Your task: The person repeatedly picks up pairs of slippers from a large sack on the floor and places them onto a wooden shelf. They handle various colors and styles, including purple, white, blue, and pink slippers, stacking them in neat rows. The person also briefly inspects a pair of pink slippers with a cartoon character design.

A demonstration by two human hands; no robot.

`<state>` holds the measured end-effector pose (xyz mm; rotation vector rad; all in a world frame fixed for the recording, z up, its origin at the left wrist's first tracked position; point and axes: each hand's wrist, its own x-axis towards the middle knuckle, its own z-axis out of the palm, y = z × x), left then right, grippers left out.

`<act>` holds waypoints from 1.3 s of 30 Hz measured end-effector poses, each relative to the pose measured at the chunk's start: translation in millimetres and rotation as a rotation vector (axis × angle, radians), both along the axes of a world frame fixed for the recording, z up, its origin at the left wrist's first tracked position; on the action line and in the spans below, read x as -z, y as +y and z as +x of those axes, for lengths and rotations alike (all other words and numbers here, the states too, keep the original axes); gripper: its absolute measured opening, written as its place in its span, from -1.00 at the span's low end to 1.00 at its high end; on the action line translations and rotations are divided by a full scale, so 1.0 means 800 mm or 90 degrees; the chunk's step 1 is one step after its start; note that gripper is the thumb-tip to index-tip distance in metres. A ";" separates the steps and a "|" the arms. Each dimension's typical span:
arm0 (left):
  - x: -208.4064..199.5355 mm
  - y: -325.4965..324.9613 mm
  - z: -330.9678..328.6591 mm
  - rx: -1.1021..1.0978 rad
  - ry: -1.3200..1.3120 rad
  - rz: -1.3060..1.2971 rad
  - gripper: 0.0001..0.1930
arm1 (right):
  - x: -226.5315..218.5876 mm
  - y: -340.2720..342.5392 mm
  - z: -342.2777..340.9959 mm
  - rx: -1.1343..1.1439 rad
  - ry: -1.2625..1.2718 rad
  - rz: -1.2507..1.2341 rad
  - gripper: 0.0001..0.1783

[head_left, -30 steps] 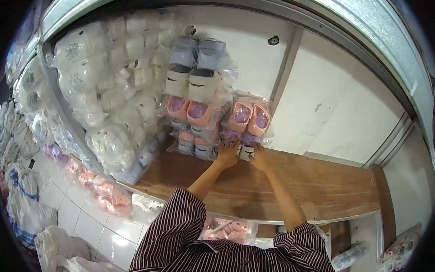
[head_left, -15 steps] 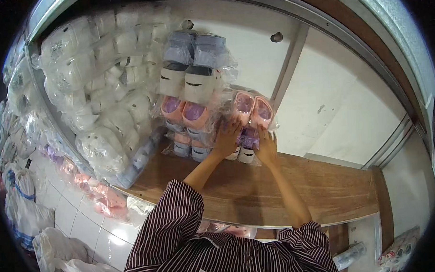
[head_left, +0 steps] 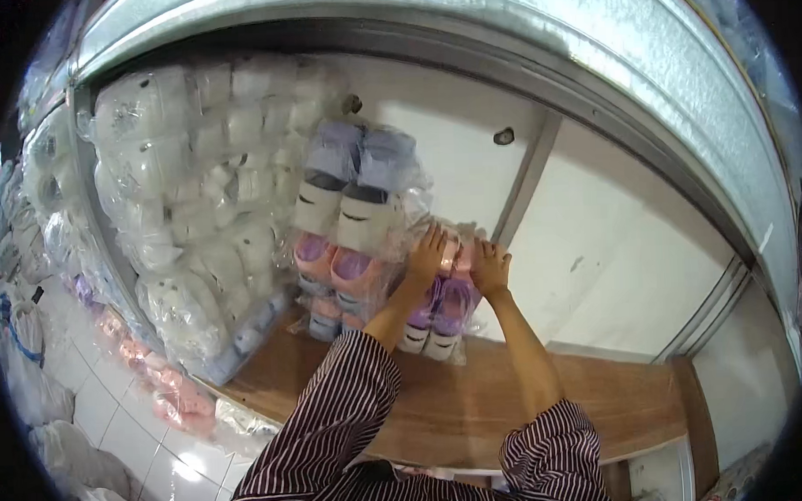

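Both my hands are at the top of a short stack of plastic-wrapped clogs. My left hand (head_left: pixel 428 252) lies over the left side of the pink clogs (head_left: pixel 462 260), fingers pointing up and away. My right hand (head_left: pixel 491 267) grips their right side, its fingers bent over the wrap. Under them sit purple clogs (head_left: pixel 457 301), with white clogs (head_left: pixel 441 345) at the bottom on the wooden shelf (head_left: pixel 547 395). Just left stands a taller stack: grey-blue clogs (head_left: pixel 387 156), white clogs with dark curved marks (head_left: pixel 363 218) and pink clogs with purple insides (head_left: pixel 352 268).
Many wrapped white clogs (head_left: pixel 183 205) are piled along the left side. A metal beam (head_left: pixel 464 23) crosses above, and a white back panel (head_left: pixel 613 243) closes the shelf behind. Wrapped pink footwear (head_left: pixel 184 401) lies lower left by the tiled floor (head_left: pixel 152 445).
My hands have shifted higher on the stack, to the pink clogs. Their openings, visible before, no longer show, and the purple clogs are less covered. The view has tilted upward.
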<state>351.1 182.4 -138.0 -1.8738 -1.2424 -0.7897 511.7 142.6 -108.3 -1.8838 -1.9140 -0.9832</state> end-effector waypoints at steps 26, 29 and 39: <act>-0.184 -0.122 -0.029 0.181 0.169 -0.337 -0.37 | -0.206 -0.180 -0.038 -0.014 -0.164 -0.274 -0.27; -0.174 -0.174 -0.051 0.276 0.166 -0.434 -0.17 | -0.172 -0.226 -0.028 -0.104 -0.215 -0.194 -0.36; 0.001 -0.368 -0.128 0.357 -0.025 -0.270 -0.27 | -0.003 -0.377 -0.072 -0.352 0.106 -0.025 -0.30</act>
